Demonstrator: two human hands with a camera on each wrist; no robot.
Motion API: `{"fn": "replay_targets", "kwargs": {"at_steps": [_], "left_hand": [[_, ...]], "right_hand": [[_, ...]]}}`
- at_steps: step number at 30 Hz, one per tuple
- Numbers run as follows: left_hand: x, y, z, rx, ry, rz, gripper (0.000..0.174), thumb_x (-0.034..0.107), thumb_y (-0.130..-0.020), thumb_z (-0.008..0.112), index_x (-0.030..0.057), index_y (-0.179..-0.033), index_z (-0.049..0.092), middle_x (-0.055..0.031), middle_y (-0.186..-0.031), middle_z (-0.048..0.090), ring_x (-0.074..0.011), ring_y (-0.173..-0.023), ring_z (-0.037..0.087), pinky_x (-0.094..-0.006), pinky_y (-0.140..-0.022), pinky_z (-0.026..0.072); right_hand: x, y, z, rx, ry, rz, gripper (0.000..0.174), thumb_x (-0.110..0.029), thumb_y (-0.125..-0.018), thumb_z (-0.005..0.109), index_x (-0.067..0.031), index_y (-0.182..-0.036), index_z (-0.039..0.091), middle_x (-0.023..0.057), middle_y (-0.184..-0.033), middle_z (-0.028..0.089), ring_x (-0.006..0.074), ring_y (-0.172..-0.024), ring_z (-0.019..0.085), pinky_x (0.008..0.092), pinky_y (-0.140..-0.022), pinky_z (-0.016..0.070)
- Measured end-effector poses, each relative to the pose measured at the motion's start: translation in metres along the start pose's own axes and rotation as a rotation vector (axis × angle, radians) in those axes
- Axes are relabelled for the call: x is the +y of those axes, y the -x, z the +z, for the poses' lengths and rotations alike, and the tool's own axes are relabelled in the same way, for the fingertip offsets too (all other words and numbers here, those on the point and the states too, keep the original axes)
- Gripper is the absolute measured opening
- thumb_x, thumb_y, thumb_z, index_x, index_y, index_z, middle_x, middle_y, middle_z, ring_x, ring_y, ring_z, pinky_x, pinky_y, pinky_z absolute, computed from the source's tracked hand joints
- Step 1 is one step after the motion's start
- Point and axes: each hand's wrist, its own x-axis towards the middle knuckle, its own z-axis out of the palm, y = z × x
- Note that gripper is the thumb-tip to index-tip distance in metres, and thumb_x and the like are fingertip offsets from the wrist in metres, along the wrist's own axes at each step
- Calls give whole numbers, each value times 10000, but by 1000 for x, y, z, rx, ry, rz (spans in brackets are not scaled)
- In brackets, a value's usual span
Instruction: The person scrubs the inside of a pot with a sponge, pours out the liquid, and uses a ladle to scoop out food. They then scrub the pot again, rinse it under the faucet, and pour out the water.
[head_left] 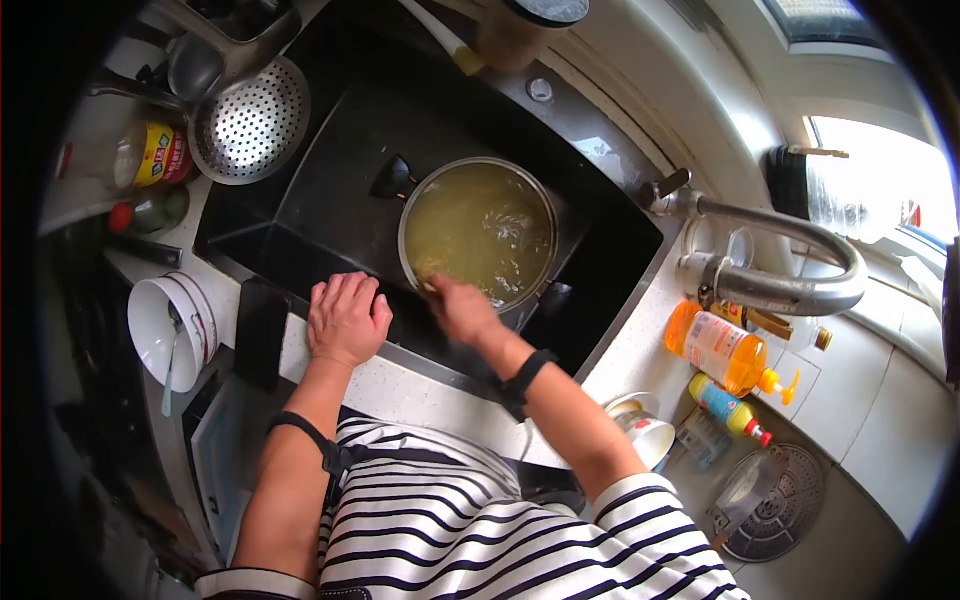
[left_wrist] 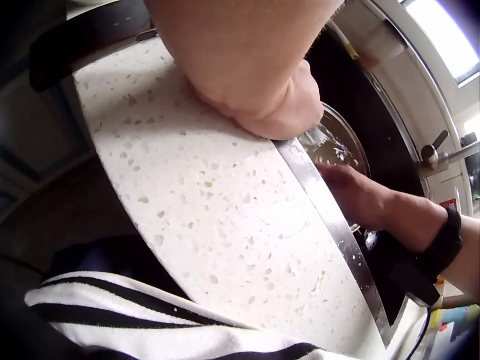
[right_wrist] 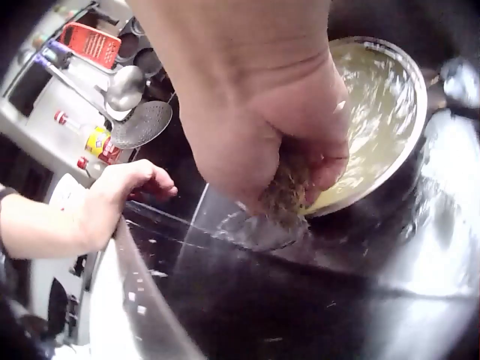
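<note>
A round metal pot point(head_left: 405, 235) with black side handles sits in the dark sink point(head_left: 320, 190), holding cloudy yellowish water point(head_left: 470, 225). My right hand point(head_left: 462, 312) is at the pot's near rim. Its fingers curl round a brownish, stringy scrubber point(right_wrist: 285, 195), partly hidden in the palm in the right wrist view. On the sink's front edge rests my left hand point(head_left: 347, 320), fingers extended and nothing held. The left wrist view shows its wrist over the speckled white counter point(left_wrist: 202, 180).
A perforated skimmer point(head_left: 250, 120) lies at the sink's left corner, near stacked white bowls point(head_left: 160, 330). To the right a curved metal faucet point(head_left: 790, 290) sticks out. An orange pump bottle point(head_left: 715, 345) and a yellow bottle point(head_left: 725, 405) lie on the right counter.
</note>
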Motion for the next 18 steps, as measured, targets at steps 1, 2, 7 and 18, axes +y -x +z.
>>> {"fn": "replay_targets", "kwargs": {"at_steps": [1, 2, 7, 18], "left_hand": [[0, 1, 0, -15, 2, -4, 177, 179, -761, 620, 61, -892, 643, -65, -961, 636, -258, -930, 579, -406, -810, 426], [0, 0, -1, -25, 4, -11, 183, 174, -768, 614, 58, -906, 644, -70, -975, 639, -264, -943, 580, -408, -821, 427], [-1, 0, 1, -29, 4, -8, 182, 186, -780, 610, 60, -907, 646, -68, -976, 640, -261, -943, 578, -407, -825, 424], [-2, 1, 4, 32, -10, 22, 151, 203, -771, 614, 79, -852, 644, -49, -909, 629, -243, -888, 570, -400, -775, 419]], "right_hand": [[10, 8, -10, -57, 106, 7, 334, -142, -820, 590, -159, -1153, 578, 195, -1051, 655, 367, -971, 641, 467, -835, 517], [32, 11, -11, -83, 219, -53, 374, -121, -813, 587, -222, -1172, 587, 150, -1036, 671, 329, -976, 653, 443, -820, 536], [76, 37, -68, -21, 556, -95, 220, -156, -858, 532, -163, -1017, 684, 120, -1002, 648, 305, -933, 662, 418, -747, 545], [22, 21, -29, -161, 375, -71, 165, -129, -799, 557, -58, -806, 706, 226, -977, 671, 346, -888, 676, 425, -753, 549]]}}
